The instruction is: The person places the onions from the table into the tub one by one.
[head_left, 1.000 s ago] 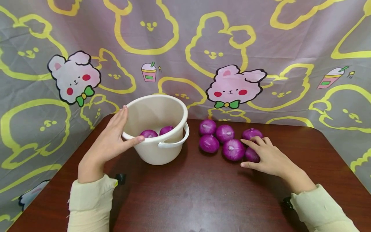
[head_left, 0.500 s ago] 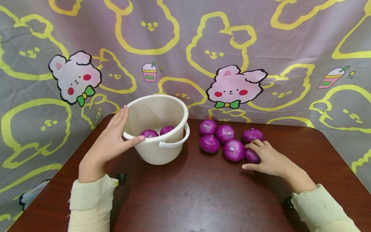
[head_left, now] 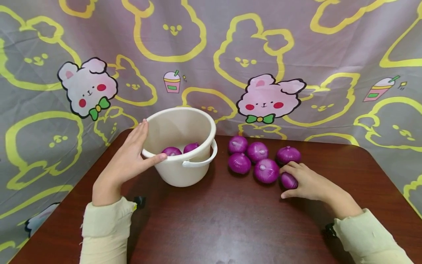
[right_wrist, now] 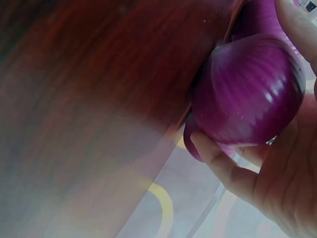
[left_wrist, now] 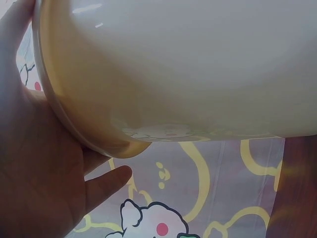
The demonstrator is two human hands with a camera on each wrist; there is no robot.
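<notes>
My left hand [head_left: 126, 157] rests against the rim of a cream bucket [head_left: 181, 174] in the head view, fingers straight along its left side and thumb over the front rim. The left wrist view shows the bucket's outer wall [left_wrist: 188, 74] beside that hand. Two red onions, one of them a purple onion [head_left: 171, 151], lie inside the bucket. On the right, my right hand [head_left: 308, 183] holds a red onion [head_left: 289, 180] between thumb and fingers, low at the tabletop. Up close in the right wrist view, the fingers curl round this onion [right_wrist: 250, 91].
Several more red onions [head_left: 266, 171] cluster on the brown table [head_left: 211, 223] between the bucket and my right hand; one onion [head_left: 288, 154] sits just behind that hand. The bucket's white handle [head_left: 201, 161] hangs on its right. A patterned cloth [head_left: 204, 44] stands behind.
My right hand has closed its fingers round the nearest right onion and drawn it slightly away from its neighbours, toward me. The left hand stays on the bucket rim.
</notes>
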